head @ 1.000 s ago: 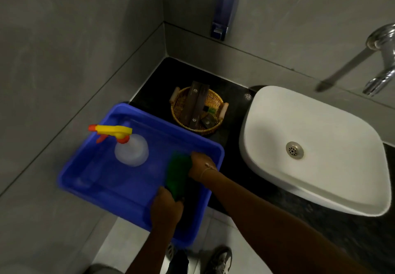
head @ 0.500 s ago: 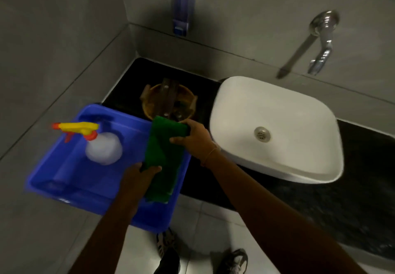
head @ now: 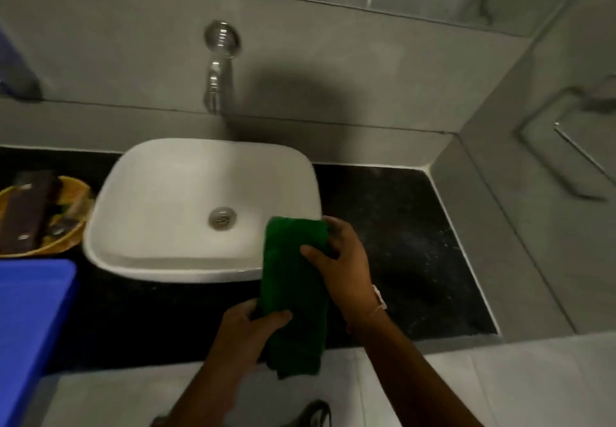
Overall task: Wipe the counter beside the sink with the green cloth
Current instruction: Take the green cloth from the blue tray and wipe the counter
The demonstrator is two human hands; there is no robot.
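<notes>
A folded green cloth (head: 293, 296) hangs in the air over the front right corner of the white sink (head: 173, 200). My right hand (head: 343, 260) grips its upper end and my left hand (head: 246, 333) holds its lower left edge. The black counter (head: 400, 236) stretches to the right of the sink, speckled with pale spots, and ends at the grey side wall. The cloth's lower end reaches past the counter's front edge.
A wall tap (head: 218, 70) sticks out above the sink. Left of the sink stands a wicker basket (head: 75, 193) with dark items, and in front of it a blue tub (head: 30, 320). Grey walls close the counter at the back and right. A shoe (head: 316, 413) shows on the floor.
Both hands have lifted the green cloth out of the blue tub and carried it to the right, past the sink's front. The view has swung right with them.
</notes>
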